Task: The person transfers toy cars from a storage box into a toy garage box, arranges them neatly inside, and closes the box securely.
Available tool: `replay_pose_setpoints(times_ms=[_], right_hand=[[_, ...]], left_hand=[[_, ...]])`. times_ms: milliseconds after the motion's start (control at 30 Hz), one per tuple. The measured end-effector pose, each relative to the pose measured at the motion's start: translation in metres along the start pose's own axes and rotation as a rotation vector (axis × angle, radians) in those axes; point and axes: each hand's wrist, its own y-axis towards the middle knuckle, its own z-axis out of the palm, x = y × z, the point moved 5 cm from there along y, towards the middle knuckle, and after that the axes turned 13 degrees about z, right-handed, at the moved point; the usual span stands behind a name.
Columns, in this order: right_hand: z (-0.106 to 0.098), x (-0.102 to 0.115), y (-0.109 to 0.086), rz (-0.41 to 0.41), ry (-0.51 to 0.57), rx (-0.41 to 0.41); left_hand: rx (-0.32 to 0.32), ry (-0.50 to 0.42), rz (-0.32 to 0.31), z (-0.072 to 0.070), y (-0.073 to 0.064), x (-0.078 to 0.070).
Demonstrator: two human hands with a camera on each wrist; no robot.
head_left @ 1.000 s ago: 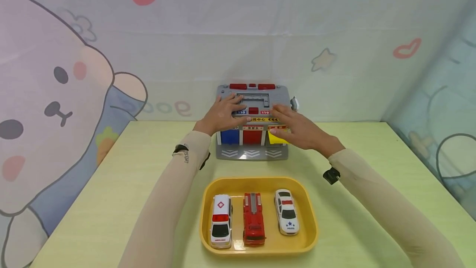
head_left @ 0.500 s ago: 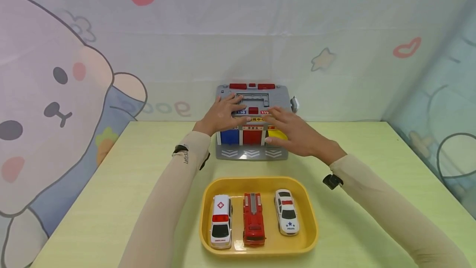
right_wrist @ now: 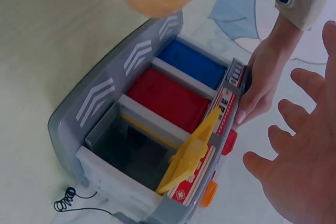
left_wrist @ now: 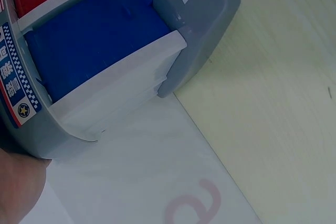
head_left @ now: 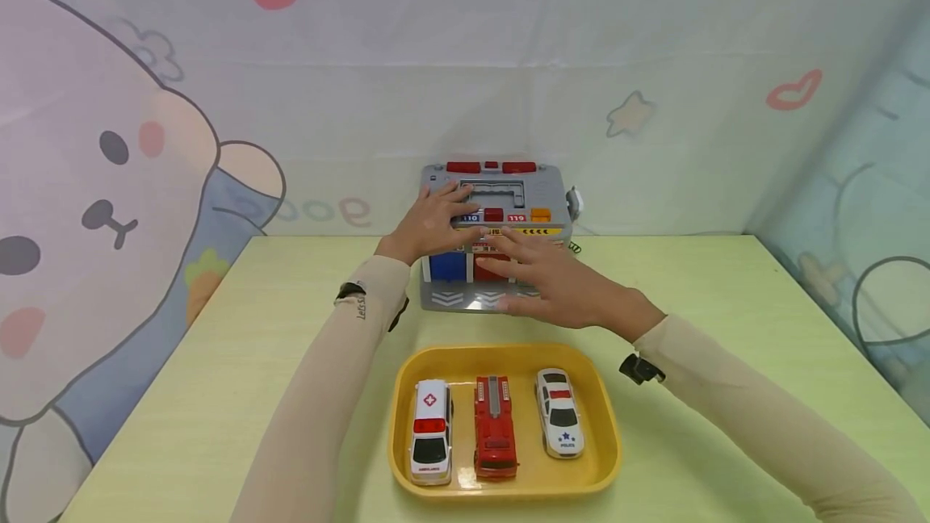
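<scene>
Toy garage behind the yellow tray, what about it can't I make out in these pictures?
Head: the yellow door, hidden by the right hand.
Left wrist: the yellow-door side of the toy garage, cut off by the left edge.
Right wrist: the far inside of the open bay, too dark; most fingers of the left hand, hidden behind the garage.

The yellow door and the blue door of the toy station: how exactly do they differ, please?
The yellow door is swung up, open; the blue door is closed. The blue door is at the end of the row near the left hand, while the yellow door is at the opposite end, past the red door. Both belong to the same gray toy station.
</scene>
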Motion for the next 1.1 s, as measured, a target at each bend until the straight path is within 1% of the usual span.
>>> replay_pose_setpoints(times_ms=[200, 400, 733, 933, 1033, 1100], right_hand=[[0.008, 0.012, -0.001, -0.022, 0.017, 0.039], [0.012, 0.024, -0.002, -0.074, 0.034, 0.065], [0.022, 0.043, -0.004, -0.066, 0.061, 0.170], [0.026, 0.056, -0.005, -0.141, 0.092, 0.212], [0.028, 0.063, -0.006, -0.175, 0.078, 0.224], [0.029, 0.066, -0.006, -0.183, 0.067, 0.236]], left_hand=[[-0.002, 0.001, 0.003, 0.000, -0.001, 0.000], [-0.013, 0.004, 0.002, -0.002, -0.002, 0.002], [-0.024, 0.002, 0.008, -0.002, -0.003, 0.000], [-0.037, -0.001, 0.016, -0.002, -0.002, 0.001], [-0.037, 0.000, 0.016, -0.001, -0.002, 0.001], [-0.034, 0.000, 0.015, -0.001, -0.002, 0.001]])
